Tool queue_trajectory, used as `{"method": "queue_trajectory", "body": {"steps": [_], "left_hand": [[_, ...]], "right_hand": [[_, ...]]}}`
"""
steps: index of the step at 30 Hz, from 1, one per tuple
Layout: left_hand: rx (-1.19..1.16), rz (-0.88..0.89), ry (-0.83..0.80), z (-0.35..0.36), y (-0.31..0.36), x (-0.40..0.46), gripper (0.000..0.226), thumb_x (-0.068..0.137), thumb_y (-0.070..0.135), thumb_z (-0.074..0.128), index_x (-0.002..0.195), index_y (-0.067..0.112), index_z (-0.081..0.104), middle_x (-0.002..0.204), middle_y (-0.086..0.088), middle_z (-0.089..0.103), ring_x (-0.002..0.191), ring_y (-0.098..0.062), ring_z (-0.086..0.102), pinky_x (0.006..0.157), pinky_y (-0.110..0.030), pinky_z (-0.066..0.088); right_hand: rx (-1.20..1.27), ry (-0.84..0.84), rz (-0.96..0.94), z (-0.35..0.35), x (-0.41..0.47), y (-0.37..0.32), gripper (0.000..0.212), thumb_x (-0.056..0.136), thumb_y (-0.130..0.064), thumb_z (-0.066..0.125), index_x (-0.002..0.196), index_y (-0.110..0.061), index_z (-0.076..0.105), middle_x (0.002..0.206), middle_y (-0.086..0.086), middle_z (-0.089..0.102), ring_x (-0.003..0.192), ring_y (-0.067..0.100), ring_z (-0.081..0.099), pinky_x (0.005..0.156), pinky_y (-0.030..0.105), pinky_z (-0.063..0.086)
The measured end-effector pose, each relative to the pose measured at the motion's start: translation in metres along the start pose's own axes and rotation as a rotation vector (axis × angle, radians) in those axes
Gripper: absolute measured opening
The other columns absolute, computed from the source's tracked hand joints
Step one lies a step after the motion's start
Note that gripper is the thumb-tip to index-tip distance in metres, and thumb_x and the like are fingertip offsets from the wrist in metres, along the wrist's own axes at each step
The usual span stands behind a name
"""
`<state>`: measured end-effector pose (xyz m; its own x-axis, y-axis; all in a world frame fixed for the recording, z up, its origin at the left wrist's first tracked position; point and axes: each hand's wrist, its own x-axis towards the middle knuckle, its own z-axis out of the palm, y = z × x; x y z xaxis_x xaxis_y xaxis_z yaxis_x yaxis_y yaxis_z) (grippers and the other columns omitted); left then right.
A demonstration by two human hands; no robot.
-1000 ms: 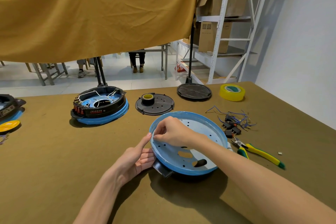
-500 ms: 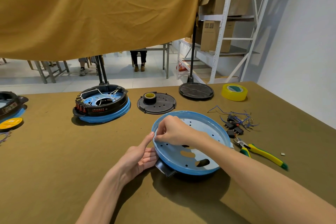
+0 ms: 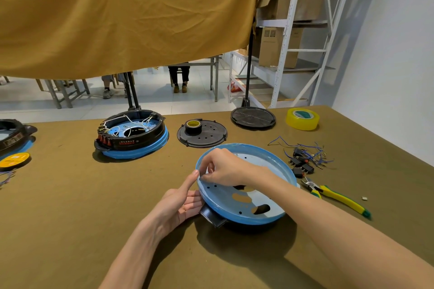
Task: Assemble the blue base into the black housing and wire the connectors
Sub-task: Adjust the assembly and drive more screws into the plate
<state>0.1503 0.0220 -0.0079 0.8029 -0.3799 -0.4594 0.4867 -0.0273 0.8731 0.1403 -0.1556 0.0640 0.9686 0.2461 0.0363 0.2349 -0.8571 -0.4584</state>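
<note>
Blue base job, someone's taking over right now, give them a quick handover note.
Left hand supports the near-left rim of the blue base, thumb up against the edge. Right hand pinches that rim from above.
The base sits on the black housing; whether it is fully seated cannot be told.
The loose connectors and the pliers lie to the right, untouched.
Left to do: finish seating, then all the wiring.

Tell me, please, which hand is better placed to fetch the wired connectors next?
The right hand, probably. The wired connectors lie to the right of the blue base, on that arm's side; the left hand steadies the base's left rim and would have to cross over it.
</note>
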Motion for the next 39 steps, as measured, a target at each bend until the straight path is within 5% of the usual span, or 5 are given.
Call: {"method": "queue_trajectory", "body": {"steps": [4, 17, 28, 34, 39], "left_hand": [[0.005, 0.006, 0.003, 0.0, 0.0, -0.001, 0.105, 0.049, 0.074, 0.08, 0.12, -0.003, 0.065, 0.102, -0.016, 0.079, 0.089, -0.021, 0.078, 0.069, -0.028, 0.062], [-0.004, -0.018, 0.004, 0.0, 0.001, 0.002, 0.097, 0.054, 0.072, 0.08, 0.115, -0.003, 0.067, 0.09, -0.012, 0.079, 0.069, -0.015, 0.076, 0.06, -0.026, 0.06], [0.015, -0.017, 0.018, -0.002, -0.001, 0.005, 0.097, 0.056, 0.073, 0.081, 0.116, -0.002, 0.066, 0.098, -0.015, 0.079, 0.088, -0.022, 0.079, 0.08, -0.034, 0.064], [0.007, -0.021, 0.013, -0.001, 0.001, 0.001, 0.096, 0.055, 0.073, 0.081, 0.113, -0.003, 0.067, 0.094, -0.015, 0.079, 0.075, -0.018, 0.078, 0.062, -0.027, 0.061], [0.015, 0.001, 0.028, -0.002, 0.0, 0.002, 0.094, 0.064, 0.072, 0.078, 0.118, -0.004, 0.066, 0.096, -0.012, 0.079, 0.095, -0.023, 0.077, 0.087, -0.033, 0.061]], "right_hand": [[-0.11, -0.034, 0.028, 0.0, 0.003, 0.0, 0.024, 0.096, -0.044, 0.065, 0.104, -0.022, 0.069, 0.093, -0.002, 0.068, 0.081, 0.014, 0.064, 0.065, 0.032, 0.054], [-0.024, -0.03, -0.04, -0.001, 0.002, 0.01, 0.01, 0.093, -0.027, 0.066, 0.102, -0.027, 0.069, 0.089, -0.006, 0.065, 0.082, 0.012, 0.061, 0.07, 0.035, 0.055], [-0.073, -0.006, -0.053, 0.004, 0.003, 0.011, 0.013, 0.094, -0.036, 0.065, 0.098, -0.025, 0.07, 0.086, -0.007, 0.064, 0.077, 0.01, 0.06, 0.059, 0.026, 0.045], [-0.029, -0.011, -0.048, 0.005, 0.0, 0.009, 0.014, 0.095, -0.035, 0.065, 0.104, -0.025, 0.069, 0.088, -0.008, 0.063, 0.081, 0.009, 0.059, 0.065, 0.027, 0.047], [-0.108, 0.023, -0.039, 0.005, -0.002, 0.009, 0.019, 0.097, -0.046, 0.061, 0.102, -0.028, 0.064, 0.084, -0.012, 0.061, 0.077, 0.006, 0.058, 0.059, 0.027, 0.042]]}}
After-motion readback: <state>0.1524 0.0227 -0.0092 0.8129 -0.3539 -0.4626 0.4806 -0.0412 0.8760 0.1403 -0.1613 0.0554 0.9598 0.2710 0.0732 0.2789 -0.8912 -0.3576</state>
